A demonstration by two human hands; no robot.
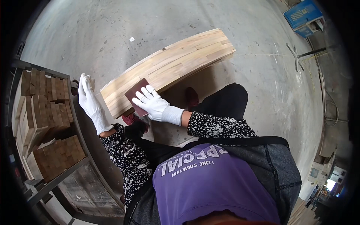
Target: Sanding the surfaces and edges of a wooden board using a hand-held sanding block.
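A long laminated wood board (176,56) made of glued pale strips stretches in front of me, its near end at the left and its far end up to the right. My right hand (153,105), in a white glove, lies with spread fingers on a brown sheet of sandpaper (132,93). The sheet rests on the board near its left end and overhangs the lower edge. Just off that end, my left hand (87,99) is raised in a white glove, fingers stretched out and holding nothing. What supports the board is hidden.
At the left, a metal rack (75,112) carries stacked wood strips (60,157). My feet and knees are close below the board. On the grey concrete floor (262,75), a blue box (303,17) and a metal stand (295,58) stand far right.
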